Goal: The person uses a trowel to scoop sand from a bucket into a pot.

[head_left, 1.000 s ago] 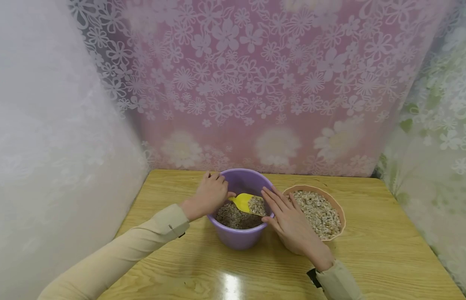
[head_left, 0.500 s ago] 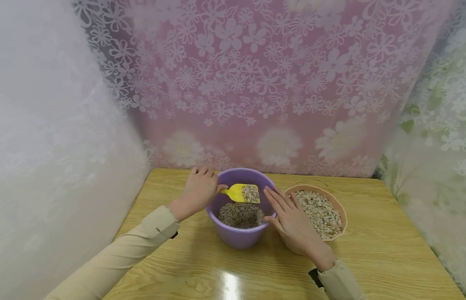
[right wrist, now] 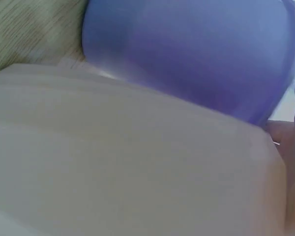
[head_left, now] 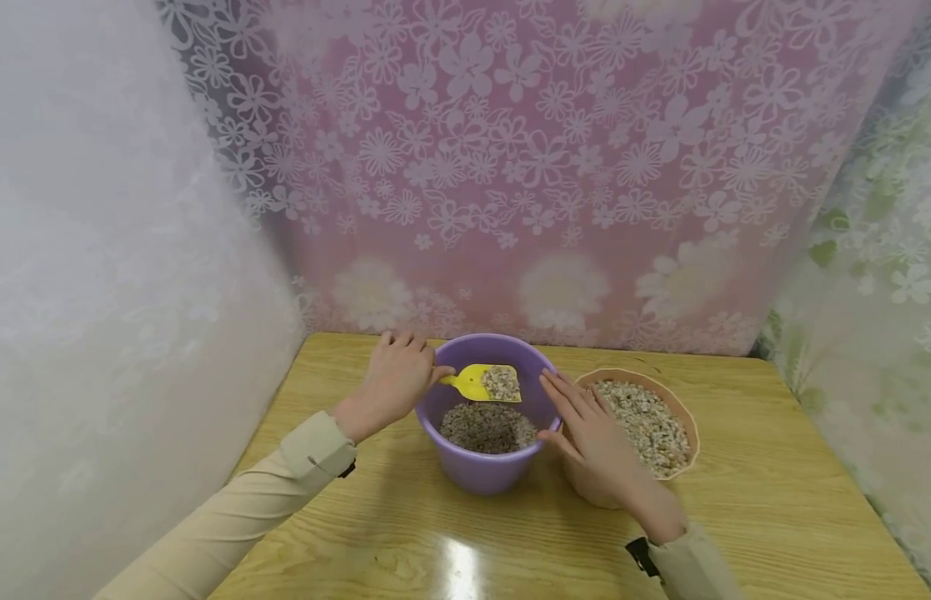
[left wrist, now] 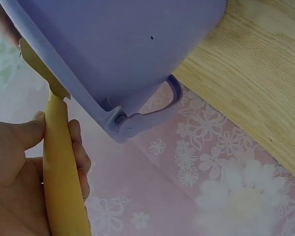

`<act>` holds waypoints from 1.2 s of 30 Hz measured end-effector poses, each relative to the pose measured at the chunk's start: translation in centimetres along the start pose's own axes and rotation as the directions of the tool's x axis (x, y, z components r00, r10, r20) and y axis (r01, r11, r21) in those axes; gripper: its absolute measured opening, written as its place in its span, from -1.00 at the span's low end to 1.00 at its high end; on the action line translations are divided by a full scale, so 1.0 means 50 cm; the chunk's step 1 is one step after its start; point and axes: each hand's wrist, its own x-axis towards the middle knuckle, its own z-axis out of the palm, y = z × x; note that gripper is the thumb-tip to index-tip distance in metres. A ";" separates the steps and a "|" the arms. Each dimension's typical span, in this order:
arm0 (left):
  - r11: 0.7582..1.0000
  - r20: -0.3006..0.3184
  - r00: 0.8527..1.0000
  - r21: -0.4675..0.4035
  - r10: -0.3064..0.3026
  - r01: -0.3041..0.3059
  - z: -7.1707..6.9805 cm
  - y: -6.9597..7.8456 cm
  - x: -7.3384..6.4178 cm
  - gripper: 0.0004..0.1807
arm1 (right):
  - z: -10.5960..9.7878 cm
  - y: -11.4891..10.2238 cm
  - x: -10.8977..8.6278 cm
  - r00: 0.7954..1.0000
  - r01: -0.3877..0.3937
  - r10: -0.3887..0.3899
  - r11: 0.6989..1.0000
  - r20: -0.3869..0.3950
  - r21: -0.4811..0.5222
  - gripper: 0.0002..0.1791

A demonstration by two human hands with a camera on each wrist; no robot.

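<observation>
My left hand [head_left: 393,379] grips a yellow scoop [head_left: 471,380] by its handle, with a small heap of pebbly gravel [head_left: 503,383] at its front. The scoop's blade is over the opening of a purple bucket [head_left: 483,473], which has more gravel [head_left: 486,427] in its bottom. In the left wrist view the fingers curl round the yellow handle [left wrist: 64,172] beside the bucket's rim. With fairly straight fingers, my right hand [head_left: 603,450] rests at the bucket's right rim. A peach-coloured pot [head_left: 692,429] of gravel stands right of the bucket, partly behind that hand.
Everything stands on a wood-grain table [head_left: 360,517]. A pink flowered curtain [head_left: 510,192] hangs along the back edge, with pale hangings at both sides. In the left wrist view a looped bucket handle [left wrist: 174,93] sticks out below the rim.
The left hand has lifted the loaded scoop from near the gravel, up and left, and levelled it; over the last half second it stays nearly still. The right hand stays at the rim.
</observation>
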 end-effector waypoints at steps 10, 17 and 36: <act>1.000 -0.001 1.000 -0.014 0.004 -0.004 -0.008 0.014 0.020 -0.50 | -0.084 0.069 -0.069 0.993 -0.108 0.103 0.992 -0.064 -0.069 -0.23; 0.998 -0.072 0.997 -0.042 0.036 -0.039 -0.015 0.028 0.041 -0.55 | -0.131 0.133 -0.147 0.972 -0.234 0.231 0.969 -0.044 -0.077 -0.20; 0.989 0.060 0.991 -0.088 0.121 -0.116 -0.055 0.159 0.159 -0.53 | -0.112 0.167 -0.221 0.930 -0.366 0.368 0.926 0.006 -0.091 -0.24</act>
